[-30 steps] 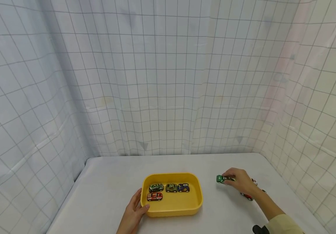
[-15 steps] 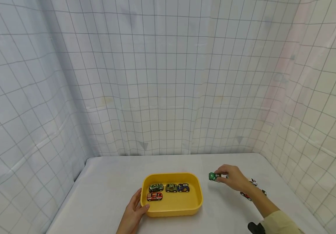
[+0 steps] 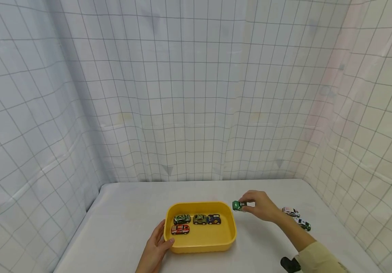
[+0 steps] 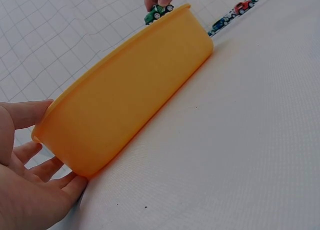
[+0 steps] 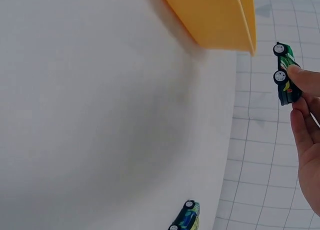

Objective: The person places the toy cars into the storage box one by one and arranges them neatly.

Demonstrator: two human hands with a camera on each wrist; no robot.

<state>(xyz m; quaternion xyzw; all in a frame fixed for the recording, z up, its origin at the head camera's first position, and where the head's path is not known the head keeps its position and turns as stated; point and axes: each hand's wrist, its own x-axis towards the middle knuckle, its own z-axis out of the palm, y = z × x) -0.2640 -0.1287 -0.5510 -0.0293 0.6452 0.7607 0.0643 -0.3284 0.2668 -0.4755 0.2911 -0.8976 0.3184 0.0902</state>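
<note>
My left hand (image 3: 155, 246) grips the left end of a yellow tray (image 3: 209, 239); its thumb lies on the rim and its fingers are against the outer side, as the left wrist view shows. Between thumb and fingers of my right hand (image 3: 263, 206) is a green toy car (image 3: 236, 206), raised just off the tray's far right corner. Inside the tray sit a red toy car (image 3: 180, 229), two camouflage-green ones (image 3: 182, 218) and a dark blue one (image 3: 214, 218). In the right wrist view the held green toy car (image 5: 283, 74) shows its wheels sideways.
To the right on the white table (image 3: 127, 216) stand a white and pink toy car (image 3: 290, 211) and a green and white one (image 3: 303, 223). A red toy car (image 4: 243, 7) shows beyond the tray in the left wrist view. Gridded white curtains (image 3: 196, 113) surround the table.
My right hand has carried the green toy car leftward to the tray's edge, uncovering the cars on the right. My left hand and the tray have stayed put.
</note>
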